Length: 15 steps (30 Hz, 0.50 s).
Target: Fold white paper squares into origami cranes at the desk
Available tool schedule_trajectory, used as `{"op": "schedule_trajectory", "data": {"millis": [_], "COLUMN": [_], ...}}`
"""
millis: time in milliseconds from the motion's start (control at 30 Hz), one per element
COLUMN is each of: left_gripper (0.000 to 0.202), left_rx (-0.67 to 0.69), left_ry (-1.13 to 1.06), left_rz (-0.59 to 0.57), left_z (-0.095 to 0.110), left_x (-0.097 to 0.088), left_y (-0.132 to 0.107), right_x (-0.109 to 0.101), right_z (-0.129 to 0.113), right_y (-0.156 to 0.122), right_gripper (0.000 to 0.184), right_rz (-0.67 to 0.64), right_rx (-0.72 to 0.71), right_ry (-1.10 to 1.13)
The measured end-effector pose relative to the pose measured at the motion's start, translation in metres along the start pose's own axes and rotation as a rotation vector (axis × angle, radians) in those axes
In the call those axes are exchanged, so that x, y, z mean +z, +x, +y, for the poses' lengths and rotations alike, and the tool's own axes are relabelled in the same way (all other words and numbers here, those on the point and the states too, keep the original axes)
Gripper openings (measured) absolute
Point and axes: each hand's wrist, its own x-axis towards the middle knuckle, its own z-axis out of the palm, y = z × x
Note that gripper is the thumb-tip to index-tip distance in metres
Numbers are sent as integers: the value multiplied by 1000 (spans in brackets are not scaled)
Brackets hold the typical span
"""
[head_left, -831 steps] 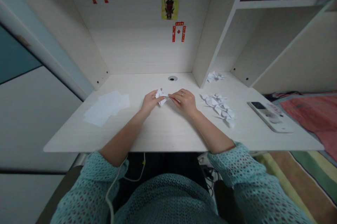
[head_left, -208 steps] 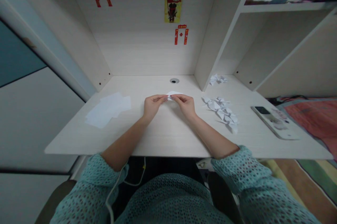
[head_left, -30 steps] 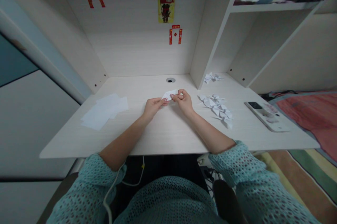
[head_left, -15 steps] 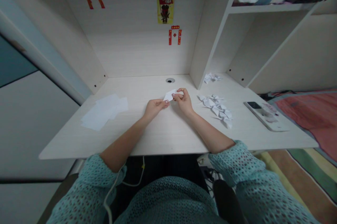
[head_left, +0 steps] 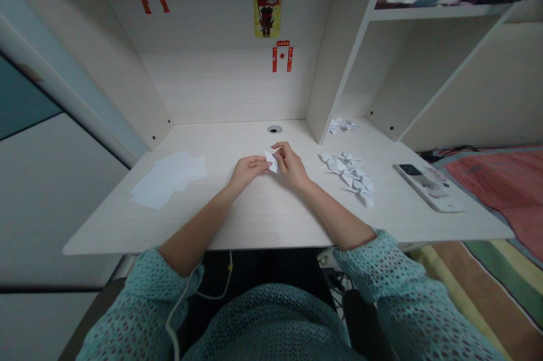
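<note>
Between my two hands is a small folded piece of white paper point(head_left: 272, 160), held just above the desk. My left hand point(head_left: 250, 171) pinches its left edge between thumb and fingers. On its other side, my right hand point(head_left: 290, 164) grips the paper with thumb and bent fingers, which cover part of it. To the left lie overlapping flat white paper sheets point(head_left: 169, 179). Right of my right hand is a loose pile of folded white paper pieces point(head_left: 350, 174). More folded paper pieces point(head_left: 341, 125) sit farther back, beside the upright panel.
A white phone point(head_left: 428, 187) lies at the right of the white desk point(head_left: 263, 219). An upright panel point(head_left: 339, 55) and a loaded shelf point(head_left: 436, 13) stand at the back right. A cable hole point(head_left: 275, 129) is near the back wall. A white cable point(head_left: 176, 316) hangs by my left sleeve.
The folded paper has turned to a more upright angle and shows less of its face. My right hand has shifted slightly left, closer to my left hand.
</note>
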Motion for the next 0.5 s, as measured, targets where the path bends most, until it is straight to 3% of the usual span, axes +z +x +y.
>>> {"op": "schedule_trajectory", "data": {"millis": [133,267,433,500], "left_gripper": [32,30,30,41], "left_rx": [17,30,62,82], "left_ry": [-32,-70,-64,-59], "left_rz": [63,132,166,177], "left_z": [-3,-5,-7,-7], "left_x": [-4,-9,-8,-7], "left_y": [4,7,6,5], "right_x": [7,12,12,11], "right_z": [6,13,12,10], "right_y": [1,3,3,3], "right_gripper": [31,44,31,29], "right_rz": [56,56,8,8], "right_rx": [154,197,191,210], "right_ry": [261,457,453,427]}}
